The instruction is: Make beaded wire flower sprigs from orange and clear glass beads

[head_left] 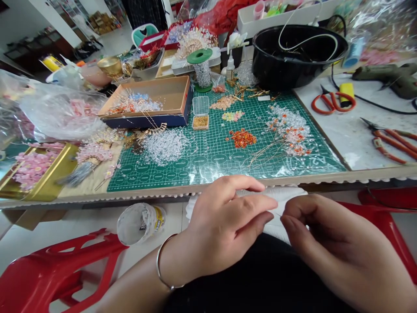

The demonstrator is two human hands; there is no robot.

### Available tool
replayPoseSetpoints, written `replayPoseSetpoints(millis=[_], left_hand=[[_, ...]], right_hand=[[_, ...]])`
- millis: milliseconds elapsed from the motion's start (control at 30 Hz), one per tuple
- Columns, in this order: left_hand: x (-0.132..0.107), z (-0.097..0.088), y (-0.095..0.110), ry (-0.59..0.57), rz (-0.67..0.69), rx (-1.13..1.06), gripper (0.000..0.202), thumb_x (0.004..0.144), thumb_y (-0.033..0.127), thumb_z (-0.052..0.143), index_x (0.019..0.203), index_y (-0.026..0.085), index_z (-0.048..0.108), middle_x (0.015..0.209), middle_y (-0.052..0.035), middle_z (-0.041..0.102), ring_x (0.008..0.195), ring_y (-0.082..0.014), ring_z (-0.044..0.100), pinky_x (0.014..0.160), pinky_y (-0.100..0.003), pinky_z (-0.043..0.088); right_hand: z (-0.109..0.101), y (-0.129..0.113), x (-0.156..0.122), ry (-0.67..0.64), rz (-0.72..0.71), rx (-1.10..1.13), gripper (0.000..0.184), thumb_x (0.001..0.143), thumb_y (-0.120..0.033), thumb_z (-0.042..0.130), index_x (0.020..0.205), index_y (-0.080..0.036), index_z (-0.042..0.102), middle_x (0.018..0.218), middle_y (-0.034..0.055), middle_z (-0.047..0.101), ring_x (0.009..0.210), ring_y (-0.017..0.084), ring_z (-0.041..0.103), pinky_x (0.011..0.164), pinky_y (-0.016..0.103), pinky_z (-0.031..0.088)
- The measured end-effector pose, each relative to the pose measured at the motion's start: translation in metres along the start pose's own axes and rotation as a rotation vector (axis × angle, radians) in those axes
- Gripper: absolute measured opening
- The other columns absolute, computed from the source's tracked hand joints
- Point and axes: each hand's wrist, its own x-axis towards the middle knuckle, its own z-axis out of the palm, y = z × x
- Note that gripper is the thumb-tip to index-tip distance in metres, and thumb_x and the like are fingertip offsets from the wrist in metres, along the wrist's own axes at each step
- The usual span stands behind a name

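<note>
Below the front edge of the table [156, 191], above a dark lap [247, 278], a person's left hand [224, 221] and right hand [339, 248] close in small pinches around a fine wire [279, 214] that pokes from white ruffled fabric [286, 195]; what each fingertip grips is too small to tell. The fabric looks light and soft, the wire thin and springy, best taken near its tip. A bangle [162, 261] circles the left wrist. Beyond the edge, a green cutting mat [195, 158], printed "A2" near its right corner, holds heaps of clear beads [164, 147] and orange beads [243, 138]. Red scissors [332, 102], red pliers [391, 141] and a glue gun [387, 78] lie at the table's right end. A gold tin [67, 158] of pink flowers sits at the near left corner. A white tub [140, 224] with an unreadable yellow label lies on the floor below the edge.
</note>
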Motion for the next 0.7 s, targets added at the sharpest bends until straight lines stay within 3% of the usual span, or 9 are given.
replayPoseSetpoints(millis=[100,200,400,533,700], left_hand=[[0.003,0.000,-0.001,-0.030,0.048,0.046,0.011,0.092,0.013,0.063,0.097,0.020,0.069,0.120,-0.0080,0.066,0.106,-0.0167,0.065,0.084,-0.029,0.055],[0.005,-0.004,-0.003,0.023,0.054,0.092,0.010,0.091,0.012,0.064,0.092,0.021,0.069,0.118,-0.0066,0.067,0.106,-0.0177,0.064,0.086,-0.031,0.055],[0.000,-0.023,-0.011,0.063,-0.081,0.188,0.012,0.090,0.011,0.064,0.089,0.021,0.070,0.118,-0.0061,0.066,0.103,-0.0189,0.064,0.091,-0.036,0.054],[-0.009,-0.033,-0.016,0.073,-0.175,0.237,0.013,0.090,0.012,0.063,0.087,0.023,0.070,0.116,-0.0053,0.066,0.099,-0.0187,0.064,0.086,-0.034,0.056],[-0.015,-0.038,-0.017,0.064,-0.223,0.224,0.014,0.089,0.011,0.065,0.088,0.023,0.070,0.114,-0.0040,0.066,0.094,-0.0171,0.064,0.085,-0.032,0.058]], right_hand=[[-0.001,-0.001,0.001,-0.039,0.055,0.037,0.018,0.092,-0.021,0.054,0.074,-0.024,0.056,0.057,-0.0051,0.054,0.044,0.011,0.051,0.037,0.019,0.044],[-0.006,0.000,0.003,-0.073,0.123,0.086,0.020,0.092,-0.025,0.055,0.071,-0.024,0.056,0.058,-0.0039,0.053,0.045,0.012,0.051,0.038,0.020,0.043],[-0.023,0.020,0.004,-0.237,0.283,0.297,0.026,0.098,-0.033,0.054,0.073,-0.025,0.056,0.057,-0.0040,0.047,0.046,0.012,0.043,0.039,0.020,0.039],[-0.029,0.036,0.006,-0.330,0.406,0.406,0.030,0.100,-0.040,0.052,0.074,-0.025,0.058,0.059,-0.0038,0.043,0.047,0.011,0.037,0.039,0.021,0.034],[-0.032,0.042,0.010,-0.347,0.430,0.424,0.030,0.098,-0.044,0.056,0.075,-0.024,0.059,0.063,-0.0032,0.043,0.052,0.011,0.036,0.042,0.021,0.034]])
